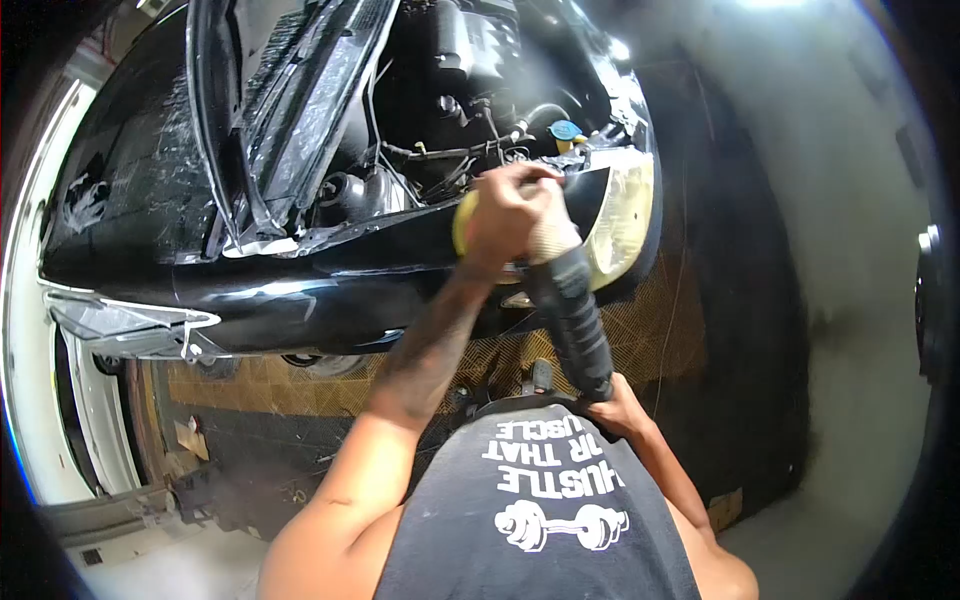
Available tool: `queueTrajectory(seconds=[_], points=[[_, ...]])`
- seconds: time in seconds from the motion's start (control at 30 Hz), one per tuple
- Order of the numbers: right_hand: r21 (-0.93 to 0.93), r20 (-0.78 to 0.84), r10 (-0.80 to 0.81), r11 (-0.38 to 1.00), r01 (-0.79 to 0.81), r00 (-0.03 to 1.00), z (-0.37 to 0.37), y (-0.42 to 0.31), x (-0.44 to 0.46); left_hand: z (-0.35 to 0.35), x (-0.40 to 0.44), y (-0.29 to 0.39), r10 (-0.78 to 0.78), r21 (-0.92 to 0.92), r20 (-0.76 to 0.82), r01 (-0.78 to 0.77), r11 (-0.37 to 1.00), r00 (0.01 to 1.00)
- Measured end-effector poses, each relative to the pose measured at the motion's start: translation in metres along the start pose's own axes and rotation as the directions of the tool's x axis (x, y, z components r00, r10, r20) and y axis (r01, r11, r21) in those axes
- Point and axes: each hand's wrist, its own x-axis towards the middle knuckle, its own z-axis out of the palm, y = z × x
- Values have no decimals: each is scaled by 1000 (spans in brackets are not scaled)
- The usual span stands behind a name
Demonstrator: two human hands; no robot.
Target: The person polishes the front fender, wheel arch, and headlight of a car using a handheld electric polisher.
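Observation:
A black car polisher (pixel 570 315) with a ribbed grip slants from my waist up to the car's front fender (pixel 400 248). My left hand (pixel 512 212) is wrapped over the head end of the tool and is slightly blurred. Beside it a yellow pad (pixel 462 222) shows in part against the glossy black paint; its face is hidden. Close to my body, my right hand (pixel 622 405) grips the rear end of the polisher. Just right of the tool's head sits the yellowed headlight (pixel 622 215).
The hood is up, exposing the engine bay (pixel 470 90) with a blue reservoir cap (pixel 566 131). Clear plastic film and tape cover the windshield area (pixel 320 100) and mirror (pixel 125 320). Brown grid floor tiles (pixel 650 330) lie below. A pale wall (pixel 850 200) stands right.

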Motion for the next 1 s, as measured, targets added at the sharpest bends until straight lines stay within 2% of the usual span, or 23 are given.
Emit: queueTrajectory(seconds=[0.03, 0.1, 0.17, 0.27, 0.3, 0.33, 0.37, 0.4, 0.43, 0.47, 0.5, 0.57, 0.63, 0.67, 0.7, 0.77, 0.8, 0.83, 0.9, 0.93, 0.97, 1.0], points=[[-67, 32, -45, 997, 47, 998, 8, -12, 6, -24, -7, 5, 6, 22, -27, -5, 1000, 1000], [-113, 134, -13, 993, 29, 991, 16, -3, 19, -63, -31, 16, -120, -158, -82, 106, 982, 989], [-188, 156, 24, 982, 6, 987, 24, -17, 23, -86, -53, 22, -32, -89, -214, 13, 996, 976], [-289, 147, 61, 957, -16, 987, 22, -17, 21, -87, -75, 17, 52, -106, -298, -87, 990, 953], [-262, 119, 60, 965, -27, 991, 17, -7, 17, -77, -77, 22, -14, -198, -262, -39, 979, 965], [-234, 96, 61, 971, -38, 994, 14, 4, 13, -66, -76, 4, 11, -113, -255, -41, 993, 967], [-206, 58, 86, 976, -72, 995, 10, 14, 9, -47, -73, 2, -27, -122, -233, -2, 993, 972], [-188, 14, 78, 979, -74, 997, 6, 27, 6, -29, -65, 1, 100, -41, -161, -108, 993, 982], [-170, -28, 69, 983, -73, 997, 2, 46, 4, -3, -60, -14, 114, 21, -128, -112, 994, 985], [-66, -71, 126, 989, -130, 990, -5, 80, 4, 22, -53, -20, 18, -51, -24, -19, 999, 1000], [-41, -97, 66, 997, -70, 993, -15, 123, 7, 36, -47, 4, -120, -24, 96, 123, 992, 988], [162, -191, 54, 986, -22, 980, -13, 136, 2, 74, -41, -9, -53, -75, 180, 67, 995, 982], [278, -200, 106, 959, -47, 974, -2, 112, -7, 90, -46, -17, 46, 9, 155, -48, 999, 987], [274, -177, 31, 962, 19, 984, -3, 127, -8, 88, -50, -19, 26, 29, 138, -30, 999, 990], [276, -156, 29, 961, 16, 987, 6, 112, -7, 71, -55, -6, -30, 17, 156, 27, 999, 987], [83, -101, 76, 994, -68, 992, 20, 77, -14, 41, -67, 1, 5, -18, 54, -4, 1000, 999], [5, -82, 55, 998, -55, 995, 28, 70, -11, 19, -70, 8, 50, 19, 16, -50, 999, 999], [8, -78, 48, 999, -47, 996, 39, 60, -8, -6, -73, 17, 18, 42, -6, -17, 999, 1000], [-124, -53, -35, 992, 29, 998, 64, 29, 1, -51, -78, 19, 44, 29, -99, -41, 999, 994], [-219, -8, 67, 973, -67, 998, 75, 9, 6, -76, -82, 21, 16, -42, -147, -22, 999, 989], [-316, 41, 68, 947, -51, 997, 81, 18, 17, -102, -87, 25, -19, -114, -190, -3, 994, 982], [-335, 79, 21, 942, 7, 997, 94, 11, 23, -133, -92, 13, 99, -26, -221, -108, 994, 970]])
